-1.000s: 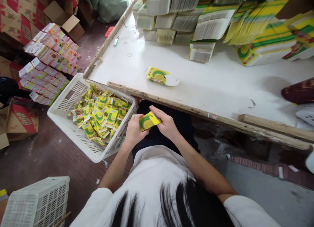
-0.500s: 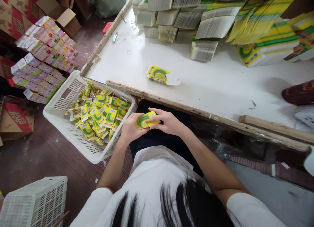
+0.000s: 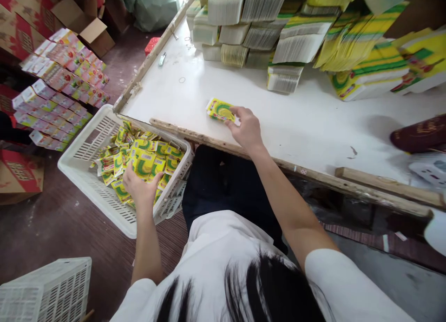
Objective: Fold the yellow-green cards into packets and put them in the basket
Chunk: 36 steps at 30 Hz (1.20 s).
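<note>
Small carton lies flat on the worktop, probably light, slick and easily crushed, best pinched gently across its long sides; right hand at its right end, grip unclear, left hand over other cartons in the basket, fingers apart.

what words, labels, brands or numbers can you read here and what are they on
None readable; too small or blurred:
Lettering: red-panelled carton
Gold lettering: dark cylinder
Print: yellow-green boxes in the basket
Print: box at the right hand
Print: pink boxes
</note>
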Available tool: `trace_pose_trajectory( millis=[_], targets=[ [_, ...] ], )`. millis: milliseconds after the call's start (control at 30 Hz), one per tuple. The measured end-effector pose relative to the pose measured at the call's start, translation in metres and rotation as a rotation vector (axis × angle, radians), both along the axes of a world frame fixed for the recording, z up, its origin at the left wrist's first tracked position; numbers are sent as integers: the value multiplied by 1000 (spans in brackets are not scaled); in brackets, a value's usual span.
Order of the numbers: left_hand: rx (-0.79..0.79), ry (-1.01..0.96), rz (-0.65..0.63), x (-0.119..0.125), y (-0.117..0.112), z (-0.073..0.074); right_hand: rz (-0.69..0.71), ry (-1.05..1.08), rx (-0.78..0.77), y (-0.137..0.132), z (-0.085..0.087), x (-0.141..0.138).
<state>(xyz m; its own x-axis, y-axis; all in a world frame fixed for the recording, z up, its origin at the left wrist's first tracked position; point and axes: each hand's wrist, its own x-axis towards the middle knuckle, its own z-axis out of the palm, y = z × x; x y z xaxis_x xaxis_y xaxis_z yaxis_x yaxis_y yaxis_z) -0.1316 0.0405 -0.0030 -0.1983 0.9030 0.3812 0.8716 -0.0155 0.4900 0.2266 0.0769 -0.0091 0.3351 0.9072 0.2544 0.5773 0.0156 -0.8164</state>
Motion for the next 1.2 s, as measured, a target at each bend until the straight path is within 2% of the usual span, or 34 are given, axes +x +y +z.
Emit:
trace_pose_trajectory(
  millis=[33,100,233,367,467,533,633,667,800,900,967,1067,1133,1200],
  targets=[
    [-1,-2,-9,-4,-1,-2,-58,-81,-61,13,-5,7],
    [-39,-68,-116,-1,-6,-7,-89,-179,-167,31,-17,15],
    [-220,-264,-352,35,-21,-15,-58,-274,-174,40,-30,17],
    [-383,-441,-536,74,-31,-15,-109,-182,-74,24,-19,10],
    [-496,-724,-627,96,-30,-15,-17,51,48,-3,1,-10],
    [-489,-1012,-634,111,-26,-15,184,178,57,-27,12,-32],
    [-349,-1404,-562,129,-19,-10,521,358,-46,-66,20,-69],
    [-310,-1492,-515,134,-17,-6,568,459,-82,-77,20,-79],
    [-210,-1690,-336,142,-14,9,656,631,-116,-102,13,-107],
    [-170,-1762,-263,144,-18,9,662,751,-173,-105,6,-115],
    [-193,-1762,-233,144,-24,3,576,790,-229,-104,2,-115],
    [-261,-1649,-286,141,-33,-9,410,806,-201,-102,-3,-109],
    [-264,-1555,-316,137,-37,-17,377,815,-151,-102,-5,-102],
    [-238,-1487,-284,131,-38,-23,382,817,-131,-103,-8,-97]
  ],
)
